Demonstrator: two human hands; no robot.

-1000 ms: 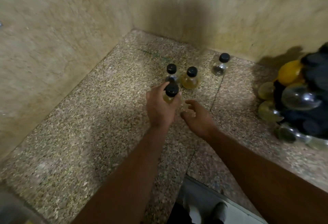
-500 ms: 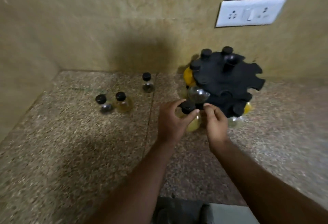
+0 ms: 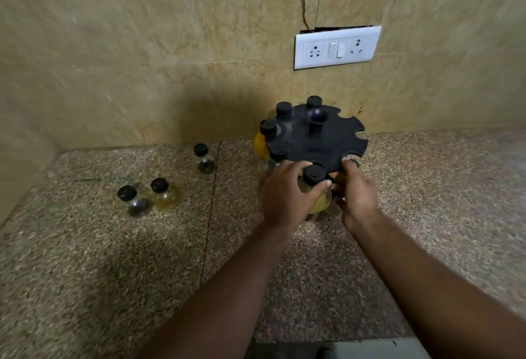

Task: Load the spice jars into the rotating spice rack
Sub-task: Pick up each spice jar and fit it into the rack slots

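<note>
Stretching beneath both forearms, the speckled counter [image 3: 85, 273] is carrying everything. Just beyond the fingertips the black spice rack [image 3: 318, 142] is standing against the wall, with slots on its far-left side already filled. The left hand [image 3: 287, 196] is wrapping around a yellow-filled jar [image 3: 314, 175] at the rack's near edge, while the right hand [image 3: 357, 196] is gripping the rim beside it, apparently steadying the wheel. The person seems to be seating this jar; next, its neck is needing to slide squarely into an open notch. Three loose jars [image 3: 163, 193] are waiting well left of the left hand.
</note>
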